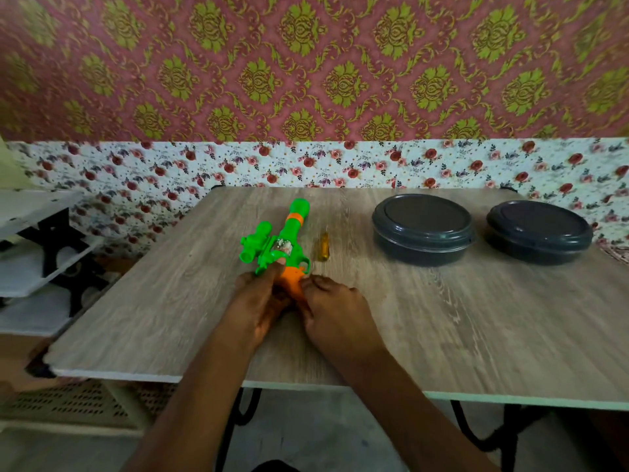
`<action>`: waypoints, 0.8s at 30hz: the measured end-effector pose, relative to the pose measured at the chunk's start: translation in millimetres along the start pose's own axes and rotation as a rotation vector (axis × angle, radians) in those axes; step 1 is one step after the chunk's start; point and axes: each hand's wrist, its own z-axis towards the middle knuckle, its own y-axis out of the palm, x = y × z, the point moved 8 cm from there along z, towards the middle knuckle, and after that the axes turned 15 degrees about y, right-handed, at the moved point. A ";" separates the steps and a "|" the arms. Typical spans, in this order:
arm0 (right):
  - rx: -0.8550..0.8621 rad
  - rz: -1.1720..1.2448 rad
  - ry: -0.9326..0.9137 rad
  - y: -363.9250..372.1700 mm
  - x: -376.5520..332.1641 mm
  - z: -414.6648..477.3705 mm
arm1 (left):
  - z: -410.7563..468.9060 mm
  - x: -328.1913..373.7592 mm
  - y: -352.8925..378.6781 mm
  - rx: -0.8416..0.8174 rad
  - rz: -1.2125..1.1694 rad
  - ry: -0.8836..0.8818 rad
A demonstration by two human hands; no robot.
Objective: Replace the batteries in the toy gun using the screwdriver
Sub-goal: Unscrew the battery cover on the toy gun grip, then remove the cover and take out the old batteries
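The toy gun lies flat on the wooden table. Its long axis runs away from the person: the orange grip is at the near end and the green muzzle points toward the wall, leaning slightly right. Its scope sits on the gun's left flank. Both hands meet at the gun's near end. The left hand wraps the grip from the left, with one finger stretched up onto the green body. The right hand comes in from the right, and its curled fingers pinch the edge of the orange grip. Just right of the gun, roughly parallel to it and not touching it, lies the yellow-handled screwdriver, which no hand holds. Well to the gun's right stand two dark round lidded containers, the nearer container and the farther container, both closed. Judging from this, the task looks to be at its start. The tool is not yet taken up, no loose cover, screw or battery shows on the table, and the battery compartment itself cannot be made out under the hands. Unscrewing, swapping the cells and closing up appear to be all still ahead.
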 end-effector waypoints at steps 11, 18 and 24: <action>0.185 0.119 -0.134 -12.4 -5.1 -15.1 | -6.4 5.3 6.6 -0.005 -0.036 -0.024; 0.234 0.322 0.069 -49.6 48.3 -15.0 | -5.5 3.7 3.4 0.003 0.011 -0.021; 0.140 0.077 0.289 -48.5 118.3 -12.2 | -5.0 4.6 6.6 -0.028 -0.036 -0.016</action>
